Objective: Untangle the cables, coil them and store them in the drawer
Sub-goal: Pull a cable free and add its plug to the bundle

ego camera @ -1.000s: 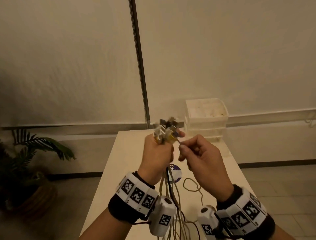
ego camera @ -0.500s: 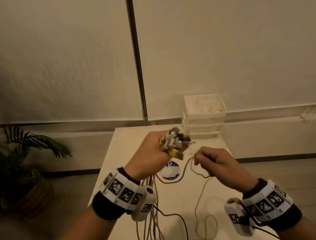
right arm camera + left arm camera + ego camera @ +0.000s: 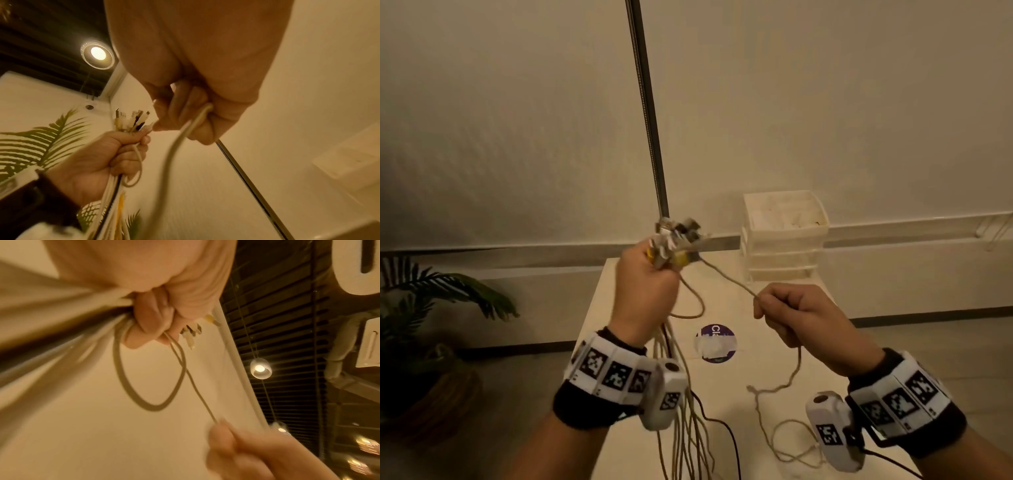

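Table point(image 3: 640, 442) from the head view: left hand point(image 3: 645, 294) fists the bundle point(image 3: 688, 428), right hand point(image 3: 799, 317) grips one cable point(image 3: 726, 275) out sideways. Drawer point(image 3: 784, 245) waits behind.
Left wrist: loop point(image 3: 148, 378) uncleared.
Right wrist: plugs point(image 3: 131, 120) bunched. Untangling early; no coiling, storing.

A: The cables point(image 3: 690, 421) are mostly cream, one black, one yellow; the plugs point(image 3: 677, 240) white, with a yellow one

B: And the counter point(image 3: 626, 442)?

A: Pale beige, with a round purple-and-white sticker point(image 3: 715, 343). The wristbands point(image 3: 613, 371) are black with white blocks of black square-pattern markers

B: The drawer unit point(image 3: 784, 240)?

A: Off-white; the plant point(image 3: 448, 291) dark green
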Demonstrator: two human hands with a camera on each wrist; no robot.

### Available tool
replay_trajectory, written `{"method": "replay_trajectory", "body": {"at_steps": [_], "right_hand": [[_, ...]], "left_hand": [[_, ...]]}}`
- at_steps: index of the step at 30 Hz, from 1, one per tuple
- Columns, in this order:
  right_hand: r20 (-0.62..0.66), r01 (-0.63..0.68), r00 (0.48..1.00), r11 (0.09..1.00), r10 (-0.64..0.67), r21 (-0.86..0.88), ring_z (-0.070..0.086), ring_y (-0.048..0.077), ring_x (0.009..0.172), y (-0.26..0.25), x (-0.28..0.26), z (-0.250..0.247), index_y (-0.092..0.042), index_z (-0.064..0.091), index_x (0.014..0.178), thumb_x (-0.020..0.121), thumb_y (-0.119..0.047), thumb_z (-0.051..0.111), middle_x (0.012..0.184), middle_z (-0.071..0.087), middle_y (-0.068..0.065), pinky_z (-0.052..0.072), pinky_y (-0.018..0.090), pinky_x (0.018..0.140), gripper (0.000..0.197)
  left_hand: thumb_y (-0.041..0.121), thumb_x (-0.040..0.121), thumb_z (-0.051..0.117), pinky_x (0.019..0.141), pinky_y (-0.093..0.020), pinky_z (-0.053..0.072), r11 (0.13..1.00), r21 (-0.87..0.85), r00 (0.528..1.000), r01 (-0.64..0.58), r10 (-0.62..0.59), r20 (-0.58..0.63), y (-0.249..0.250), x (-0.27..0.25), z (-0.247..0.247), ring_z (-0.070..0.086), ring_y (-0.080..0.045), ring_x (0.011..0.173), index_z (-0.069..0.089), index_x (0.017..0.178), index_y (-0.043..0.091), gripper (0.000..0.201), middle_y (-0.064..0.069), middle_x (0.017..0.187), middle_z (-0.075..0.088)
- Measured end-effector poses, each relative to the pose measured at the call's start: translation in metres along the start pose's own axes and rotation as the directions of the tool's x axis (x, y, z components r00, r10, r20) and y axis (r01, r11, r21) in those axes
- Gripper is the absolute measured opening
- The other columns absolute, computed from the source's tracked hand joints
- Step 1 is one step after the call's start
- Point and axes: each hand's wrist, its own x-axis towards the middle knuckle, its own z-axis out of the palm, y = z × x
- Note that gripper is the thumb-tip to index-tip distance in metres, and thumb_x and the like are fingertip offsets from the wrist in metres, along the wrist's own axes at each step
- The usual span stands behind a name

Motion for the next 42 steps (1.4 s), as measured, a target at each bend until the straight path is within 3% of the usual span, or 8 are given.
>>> {"method": "replay_trajectory", "body": {"at_steps": [7, 12, 15, 21, 24, 30, 35, 42], "right_hand": [[-0.074, -0.123, 0.991, 0.967, 0.109, -0.225, 0.033, 0.003, 0.043, 0.021, -0.012, -0.007, -0.013, 0.064, 0.074, 0.099, -0.016, 0.048, 0.047, 0.04, -0.01, 0.028, 0.019, 0.049, 0.029], [-0.065, -0.094, 0.995, 0.942, 0.077, -0.322, 0.037, 0.002, 0.045, 0.007, -0.007, -0.003, -0.015, 0.064, 0.074, 0.097, -0.014, 0.048, 0.047, 0.045, -0.013, 0.031, 0.02, 0.052, 0.029], [0.02, -0.058, 0.998, 0.984, 0.062, -0.167, 0.036, 0.002, 0.044, -0.011, -0.007, 0.001, -0.007, 0.069, 0.085, 0.096, 0.0, 0.045, 0.048, 0.048, -0.011, 0.03, 0.023, 0.052, 0.028], [0.063, -0.118, 0.991, 0.993, 0.118, -0.008, 0.027, 0.013, 0.047, -0.013, -0.012, -0.007, -0.005, 0.068, 0.087, 0.1, -0.019, 0.045, 0.054, 0.036, 0.004, 0.023, 0.027, 0.046, 0.03], [0.019, -0.133, 0.991, 0.991, 0.133, 0.001, 0.027, 0.013, 0.047, -0.006, -0.022, -0.017, -0.008, 0.065, 0.079, 0.101, -0.022, 0.043, 0.053, 0.035, 0.003, 0.025, 0.026, 0.046, 0.034], [-0.005, -0.129, 0.991, 0.976, 0.13, -0.173, 0.031, 0.008, 0.047, 0.003, -0.033, -0.016, -0.012, 0.061, 0.074, 0.101, -0.023, 0.043, 0.049, 0.038, -0.007, 0.03, 0.023, 0.049, 0.034], [-0.031, -0.075, 0.997, 0.981, 0.071, -0.178, 0.031, 0.004, 0.044, -0.009, -0.027, -0.007, -0.009, 0.06, 0.074, 0.101, -0.018, 0.042, 0.047, 0.038, -0.01, 0.029, 0.017, 0.048, 0.033], [0.023, 0.002, 1.0, 0.992, 0.001, -0.127, 0.031, 0.002, 0.044, -0.025, -0.026, 0.002, 0.001, 0.053, 0.073, 0.101, -0.014, 0.042, 0.051, 0.04, -0.009, 0.029, 0.016, 0.048, 0.034]], "left_hand": [[-0.003, 0.085, 0.061, 0.057, -0.033, 0.047, 0.932, 0.351, 0.993, -0.089, 0.11, -0.04, -0.008, 0.006, -0.022, 0.059, -0.012, 0.064, 0.069, 0.087, 0.016, 0.021, 0.008, 0.07, 0.067], [-0.002, 0.077, 0.062, 0.08, -0.027, 0.056, 0.895, 0.342, 0.899, -0.287, 0.128, 0.418, 0.01, -0.017, 0.005, 0.069, -0.008, 0.09, 0.071, 0.112, 0.023, 0.043, 0.004, 0.098, 0.076], [0.001, 0.075, 0.058, 0.066, -0.032, 0.052, 0.884, 0.349, 0.84, -0.312, 0.085, 0.536, 0.005, -0.028, 0.03, 0.065, -0.014, 0.073, 0.071, 0.091, 0.016, 0.025, 0.0, 0.08, 0.073], [0.005, 0.072, 0.047, 0.055, -0.028, 0.041, 0.889, 0.364, 0.895, -0.279, 0.103, 0.435, -0.003, -0.025, 0.03, 0.056, -0.014, 0.059, 0.064, 0.07, 0.013, 0.018, 0.002, 0.063, 0.066], [-0.009, 0.075, 0.046, 0.055, -0.029, 0.044, 0.945, 0.322, 0.992, -0.061, 0.02, 0.128, -0.007, -0.01, 0.009, 0.062, -0.007, 0.058, 0.068, 0.07, 0.011, 0.03, 0.014, 0.061, 0.068], [-0.007, 0.085, 0.052, 0.056, -0.037, 0.043, 0.959, 0.269, 0.976, 0.093, -0.034, -0.215, -0.016, 0.006, -0.019, 0.049, -0.02, 0.056, 0.06, 0.068, 0.014, 0.029, 0.002, 0.061, 0.057], [-0.004, 0.08, 0.051, 0.071, -0.038, 0.06, 0.962, 0.227, 0.969, -0.152, 0.1, 0.224, -0.001, -0.022, 0.004, 0.072, -0.013, 0.086, 0.067, 0.12, 0.022, 0.05, 0.006, 0.101, 0.075], [0.0, 0.068, 0.049, 0.051, -0.009, 0.035, 0.934, 0.251, 0.91, -0.254, 0.142, 0.391, 0.008, -0.043, 0.031, 0.05, -0.001, 0.052, 0.047, 0.058, 0.035, 0.036, 0.02, 0.054, 0.056]]}}
